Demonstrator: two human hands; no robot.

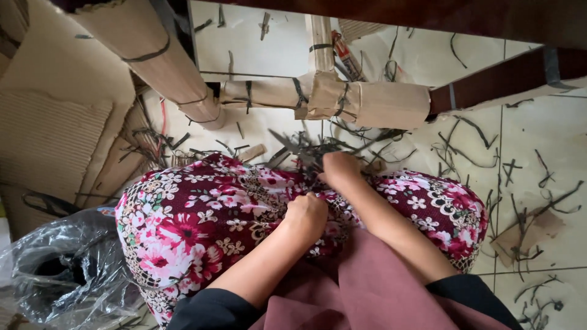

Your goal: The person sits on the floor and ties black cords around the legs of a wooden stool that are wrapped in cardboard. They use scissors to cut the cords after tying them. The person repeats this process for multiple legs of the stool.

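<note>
I look down at my knees, covered by dark red cloth with pink flowers (202, 220). My left hand (307, 215) is closed into a fist, pressed against the cloth between my knees; whether it holds anything is hidden. My right hand (340, 167) reaches forward over the right knee with fingers curled down into a heap of thin black strips (306, 150) on the floor. What its fingers grip cannot be seen. Just beyond stands a dark wooden furniture frame whose rail is wrapped in brown paper (367, 102) bound with black bands.
A second paper-wrapped leg (156, 58) slants at the upper left. Corrugated cardboard sheets (49, 140) lie at the left, a crumpled clear plastic bag (61, 269) at the lower left. Black strip cuttings and a cardboard scrap (529, 235) litter the pale tiled floor (538, 140) at the right.
</note>
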